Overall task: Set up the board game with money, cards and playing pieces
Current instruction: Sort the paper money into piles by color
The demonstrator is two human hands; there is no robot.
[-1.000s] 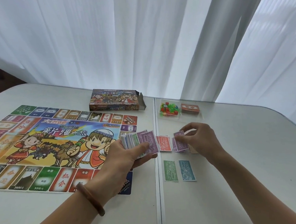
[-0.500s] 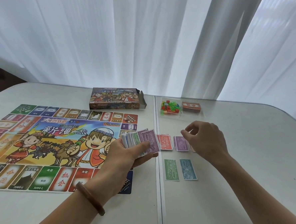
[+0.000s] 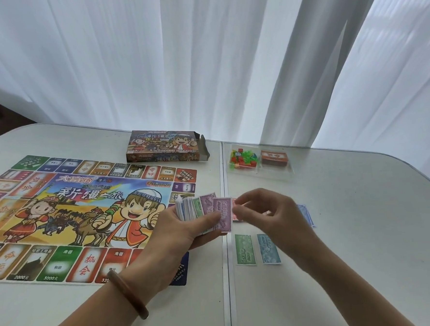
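Observation:
My left hand grips a fanned stack of play money, a purple 5000 note on top. My right hand has its fingertips pinched at that note's right edge. On the table lie a green 500 note, a blue 1000 note, a red note mostly hidden by my right hand, and another blue note. The game board lies open at the left. A clear tray holds coloured playing pieces and an orange card deck.
The game box lies open-ended behind the board. A seam runs down the white table between board and notes. White curtains hang behind the table's far edge.
My right hand left the purple note it laid beside the red one and came back left to the stack in my left hand. That laid note is now hidden behind my right hand.

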